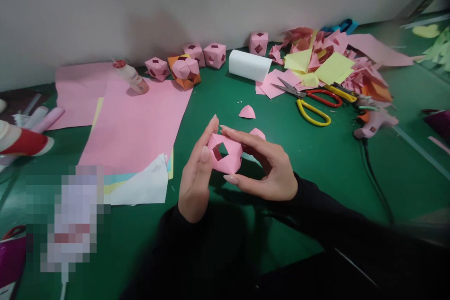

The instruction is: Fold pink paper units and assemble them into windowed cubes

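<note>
Between my two hands is a pink folded paper shape (234, 158) with a diamond-shaped opening facing me. My left hand (197, 176) presses its left side, the thumb by the opening's edge. Thumb and fingers of my right hand (272, 166) close on its right side from above and below. Just behind my right fingers a second pink paper piece (258, 133) shows in part; the rest is hidden. A small pink paper piece (247, 112) lies on the green table beyond my hands.
Pink folded paper shapes (215, 56) and a white roll (249, 65) line the wall. Scissors (305, 96) lie by a heap of paper scraps (333, 58). A pink glue gun (376, 122) with its cord is at right. Pink sheets (137, 126), a small bottle (131, 77) and a cup (26, 140) stand left.
</note>
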`<state>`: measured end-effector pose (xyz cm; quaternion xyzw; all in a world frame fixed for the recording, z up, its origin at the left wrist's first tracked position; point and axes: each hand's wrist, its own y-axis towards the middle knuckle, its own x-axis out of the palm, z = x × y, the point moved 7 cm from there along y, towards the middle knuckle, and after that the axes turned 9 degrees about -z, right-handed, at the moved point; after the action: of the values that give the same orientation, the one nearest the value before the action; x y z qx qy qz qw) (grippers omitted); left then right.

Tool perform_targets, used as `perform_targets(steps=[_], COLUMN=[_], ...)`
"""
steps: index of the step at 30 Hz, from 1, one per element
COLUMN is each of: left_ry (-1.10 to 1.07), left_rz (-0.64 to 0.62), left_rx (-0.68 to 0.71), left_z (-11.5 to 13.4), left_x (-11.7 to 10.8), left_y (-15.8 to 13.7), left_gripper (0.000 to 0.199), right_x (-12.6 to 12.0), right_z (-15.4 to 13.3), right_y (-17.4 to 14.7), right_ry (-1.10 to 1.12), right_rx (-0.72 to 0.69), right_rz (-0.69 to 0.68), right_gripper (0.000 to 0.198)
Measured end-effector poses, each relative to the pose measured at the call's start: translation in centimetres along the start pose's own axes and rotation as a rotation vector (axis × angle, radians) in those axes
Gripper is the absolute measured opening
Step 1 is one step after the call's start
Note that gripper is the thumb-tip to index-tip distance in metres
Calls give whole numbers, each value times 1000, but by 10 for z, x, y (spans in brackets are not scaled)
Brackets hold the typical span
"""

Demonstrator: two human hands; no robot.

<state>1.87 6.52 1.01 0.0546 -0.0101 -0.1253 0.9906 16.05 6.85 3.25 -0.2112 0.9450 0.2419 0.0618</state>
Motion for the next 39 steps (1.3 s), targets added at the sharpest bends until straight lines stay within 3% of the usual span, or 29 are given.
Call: perform_targets(steps=[4, 7, 11, 15, 20, 26, 29, 35, 39], left_ry=[-51, -72, -41, 170, 315, 137, 90, 190, 186], left_rz=[-6, 7, 120, 222, 182, 96, 39, -35, -46], left_rx=[-24, -5, 91, 160, 114, -22, -51, -61, -63], left_z=[-4, -2, 5, 13, 14, 4, 0, 3, 6], left_x=[4, 6, -1, -10, -11, -11, -9, -7, -9], left_y=[-2, -2, -3, -5, -5, 2, 5, 4, 6], left_gripper=[50, 49, 44, 18, 6, 12, 18, 22, 26], right_x=[0, 3, 2, -5, -3, 0, -2, -16, -19], right_z=[-2, -2, 1, -2, -8, -7, -4, 8, 15], right_y=[0, -1, -2, -1, 1, -1, 2, 8, 9], right_ry=[-15, 26, 53, -126, -381, -468, -367, 17, 115], right_rx=[-41, -45, -18, -51, -140, -179, -126, 68, 151], right_rz=[19, 1, 24, 68, -1, -36, -67, -18, -76], right_gripper=[63, 68, 75, 72, 69, 76, 69, 24, 25])
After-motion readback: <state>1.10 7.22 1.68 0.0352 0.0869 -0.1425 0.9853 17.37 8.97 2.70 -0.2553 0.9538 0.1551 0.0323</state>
